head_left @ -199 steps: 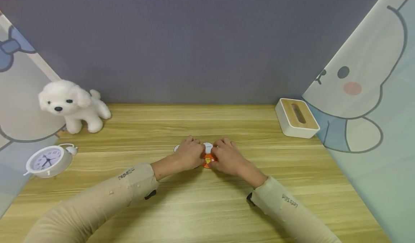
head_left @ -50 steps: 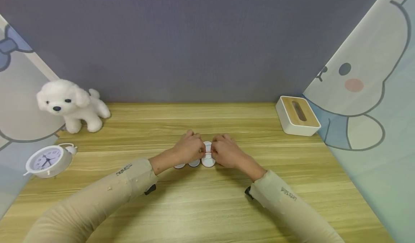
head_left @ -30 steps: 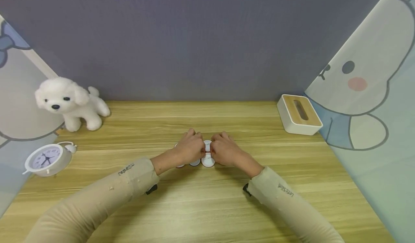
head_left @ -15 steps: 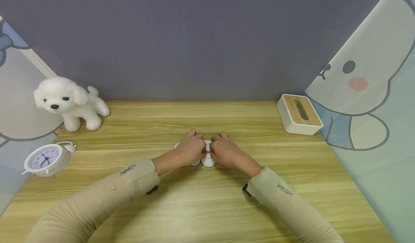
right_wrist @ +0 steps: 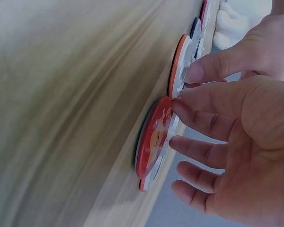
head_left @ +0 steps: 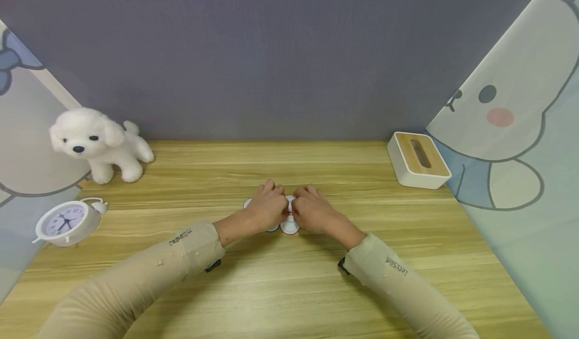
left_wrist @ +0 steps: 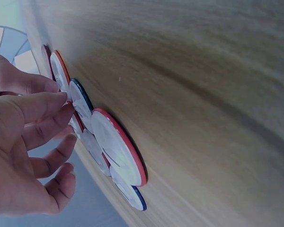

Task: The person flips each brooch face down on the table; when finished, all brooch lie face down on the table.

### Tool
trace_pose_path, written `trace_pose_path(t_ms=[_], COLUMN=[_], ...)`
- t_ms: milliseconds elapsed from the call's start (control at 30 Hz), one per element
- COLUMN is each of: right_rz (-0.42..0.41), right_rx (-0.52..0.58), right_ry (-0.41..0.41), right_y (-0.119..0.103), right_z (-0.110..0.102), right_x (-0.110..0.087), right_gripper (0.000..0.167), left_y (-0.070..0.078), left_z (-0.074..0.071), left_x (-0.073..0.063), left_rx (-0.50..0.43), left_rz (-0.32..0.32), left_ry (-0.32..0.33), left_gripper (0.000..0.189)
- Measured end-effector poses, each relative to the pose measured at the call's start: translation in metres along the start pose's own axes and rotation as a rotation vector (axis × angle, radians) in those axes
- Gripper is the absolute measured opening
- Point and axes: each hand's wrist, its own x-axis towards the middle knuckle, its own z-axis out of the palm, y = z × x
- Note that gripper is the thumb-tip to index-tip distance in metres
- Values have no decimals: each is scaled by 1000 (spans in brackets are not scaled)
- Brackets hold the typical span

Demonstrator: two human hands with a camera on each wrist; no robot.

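Observation:
Several round flat discs with white backs and coloured rims lie together on the wooden table. Between my hands is an orange-rimmed disc [head_left: 289,225], white side up. My left hand [head_left: 268,207] pinches at it with thumb and forefinger, other fingers bent and loose in the left wrist view. From the other side my right hand [head_left: 313,209] does the same, thumb and forefinger at its edge. A navy-rimmed disc [left_wrist: 80,97] and a red-rimmed disc [left_wrist: 114,146] lie beside it. Beside my right fingertips rests a red disc [right_wrist: 155,139] with a cartoon face up, hidden in the head view.
A white plush dog [head_left: 99,143] and a white alarm clock [head_left: 68,223] stand at the left. At the back right is a white tissue box [head_left: 418,160] with a wooden lid. A grey panel [head_left: 271,63] rises behind the wooden table [head_left: 280,289].
Several seconds ago an orange printed face showed between the hands; now white sides show there. Over the last second both hands have stayed nearly in place, fingers shifting only slightly.

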Motion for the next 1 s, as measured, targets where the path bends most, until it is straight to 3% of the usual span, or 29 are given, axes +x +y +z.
trace_pose_path(t_ms=[400, 600, 767, 1000], right_rz=[-5, -2, 31, 46], right_rx=[12, 63, 57, 53], right_ry=[25, 60, 72, 105], right_y=[1, 8, 16, 23], right_z=[0, -9, -15, -15], right_x=[-1, -8, -18, -30], right_gripper=[21, 6, 17, 24], left_y=[-1, -2, 0, 5], left_z=[1, -9, -20, -21], left_x=[1, 1, 1, 2], left_rx=[2, -25, -54, -61], left_rz=[0, -26, -31, -36], left_ry=[23, 17, 9, -36], left_gripper=[18, 10, 10, 20])
